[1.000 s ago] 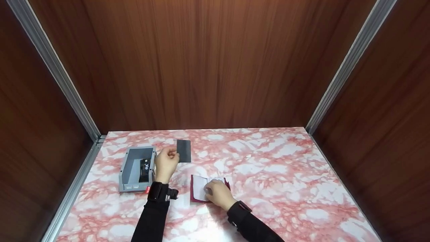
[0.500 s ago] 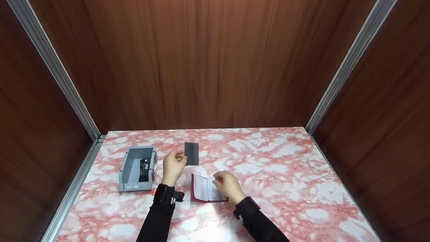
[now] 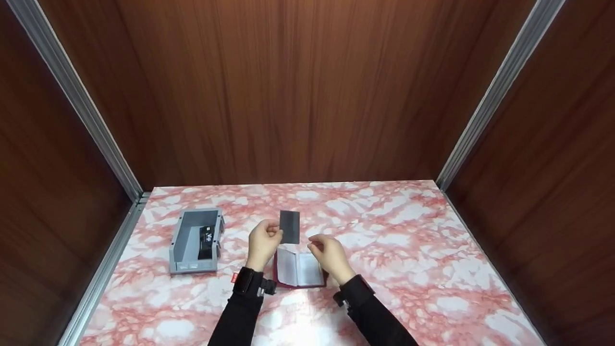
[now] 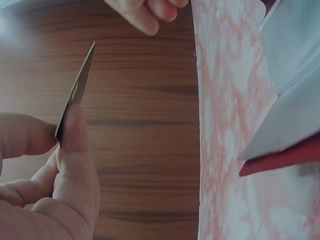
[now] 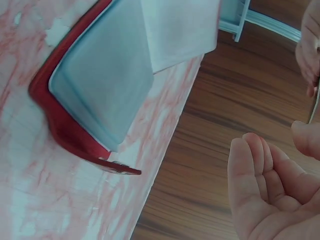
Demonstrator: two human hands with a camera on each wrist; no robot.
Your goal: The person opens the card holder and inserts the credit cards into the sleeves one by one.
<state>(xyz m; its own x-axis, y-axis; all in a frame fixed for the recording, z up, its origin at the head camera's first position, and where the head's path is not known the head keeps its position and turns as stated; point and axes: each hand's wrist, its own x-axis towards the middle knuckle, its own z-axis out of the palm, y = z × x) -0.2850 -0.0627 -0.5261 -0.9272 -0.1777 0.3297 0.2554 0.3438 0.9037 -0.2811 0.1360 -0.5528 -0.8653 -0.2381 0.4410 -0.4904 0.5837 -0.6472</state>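
1. Dark card (image 3: 289,227) is up in the air between the hands, off the table (image 3: 408,269), beyond the card holder (image 3: 311,270) as the person sees it.
2. Long axis runs roughly fore-and-aft from the person's viewpoint, short edges at top and bottom. Left wrist view gets it almost edge-on; exact tilt I can't call.
3. Left hand (image 3: 263,242) is the nearer one: in contact, thumb and finger pinching the card by its left long edge, toward the lower end. Right long edge is free.
4. Right hand (image 3: 330,254) has nothing in it. Fingers loosely bent, thumb standing apart from them, fingertips just beside the card's lower right corner, not touching.
5. Key relation, my read: that short gap between the free right edge and the right fingertips, with the holder sitting below both.
6. Holder lies spread on the table, red cover under clear sleeves, between the wrists. Left leaf stands a bit proud of the cover; right sleeve lies flatter. Neither hand touches it.
7. Grey bin (image 3: 194,267) is off to the left, well apart from the card, with a black card marked VIP (image 3: 206,242) inside.
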